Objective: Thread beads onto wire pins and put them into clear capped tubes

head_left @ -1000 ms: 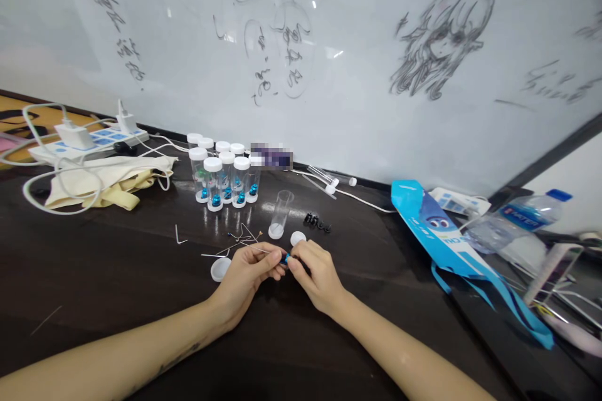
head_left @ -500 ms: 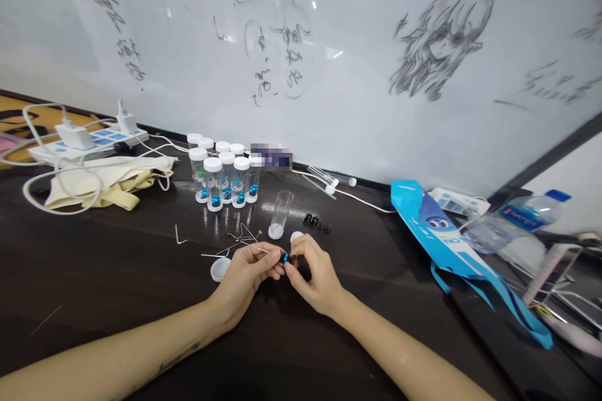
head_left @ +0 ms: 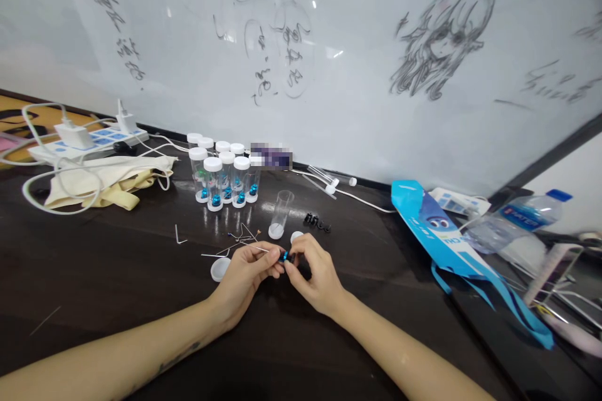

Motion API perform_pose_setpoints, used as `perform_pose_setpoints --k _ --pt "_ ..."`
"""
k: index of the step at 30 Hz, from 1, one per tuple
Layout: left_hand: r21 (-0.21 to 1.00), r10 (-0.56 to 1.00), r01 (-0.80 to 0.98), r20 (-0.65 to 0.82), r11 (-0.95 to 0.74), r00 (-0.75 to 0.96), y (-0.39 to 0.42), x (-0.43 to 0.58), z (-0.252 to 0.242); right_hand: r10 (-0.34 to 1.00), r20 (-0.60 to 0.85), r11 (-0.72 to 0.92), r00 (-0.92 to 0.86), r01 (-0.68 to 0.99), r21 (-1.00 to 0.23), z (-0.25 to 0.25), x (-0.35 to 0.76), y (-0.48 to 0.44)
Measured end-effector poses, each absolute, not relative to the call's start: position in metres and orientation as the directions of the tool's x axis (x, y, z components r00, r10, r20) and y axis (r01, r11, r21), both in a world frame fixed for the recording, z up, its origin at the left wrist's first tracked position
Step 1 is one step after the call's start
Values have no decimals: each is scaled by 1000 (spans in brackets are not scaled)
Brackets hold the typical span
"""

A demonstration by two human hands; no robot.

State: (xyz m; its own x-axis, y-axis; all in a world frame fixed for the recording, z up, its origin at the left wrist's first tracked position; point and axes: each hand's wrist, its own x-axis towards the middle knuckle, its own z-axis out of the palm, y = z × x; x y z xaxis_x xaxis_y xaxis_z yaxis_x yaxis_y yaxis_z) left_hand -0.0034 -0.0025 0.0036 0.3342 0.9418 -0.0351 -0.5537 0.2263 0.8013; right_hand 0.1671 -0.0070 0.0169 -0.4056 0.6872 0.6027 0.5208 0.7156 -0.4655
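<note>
Between my two hands is a small blue-and-black metal part (head_left: pixel 285 256), held above the dark table. My left hand (head_left: pixel 249 269) pinches its left side, and a thin metal rod (head_left: pixel 260 247) sticks out up and left between the fingers. The fingertips of my right hand (head_left: pixel 314 269) close on the part's black right end. Much of the part is hidden by fingers. Beside my left hand lies a white cap (head_left: pixel 220 269). Another white cap (head_left: pixel 296 237) shows just behind my right hand. An uncapped clear tube (head_left: pixel 281 214) stands beyond them.
Several capped tubes (head_left: pixel 214 185) with blue parts stand at the back. Small black pieces (head_left: pixel 316 223), thin wires (head_left: pixel 242 238) and a hex key (head_left: pixel 179 235) lie about. A power strip (head_left: pixel 94 141) is at left; a blue bag (head_left: pixel 430 232) and a water bottle (head_left: pixel 522 219) are at right.
Both hands keep nearly the same place and grip, with only a very slight shift of the fingers and the blue-and-black part. Everything else stays put.
</note>
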Motion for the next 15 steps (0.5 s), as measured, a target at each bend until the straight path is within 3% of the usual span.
perform_pose_setpoints --k 9,15 --pt "823 934 -523 -24 222 358 -4 -3 6 706 557 690 -437 601 -403 15 169 -6" --pt "809 944 -543 -41 224 328 -3 -3 5 691 592 711 -416 540 -450 17 167 -8"
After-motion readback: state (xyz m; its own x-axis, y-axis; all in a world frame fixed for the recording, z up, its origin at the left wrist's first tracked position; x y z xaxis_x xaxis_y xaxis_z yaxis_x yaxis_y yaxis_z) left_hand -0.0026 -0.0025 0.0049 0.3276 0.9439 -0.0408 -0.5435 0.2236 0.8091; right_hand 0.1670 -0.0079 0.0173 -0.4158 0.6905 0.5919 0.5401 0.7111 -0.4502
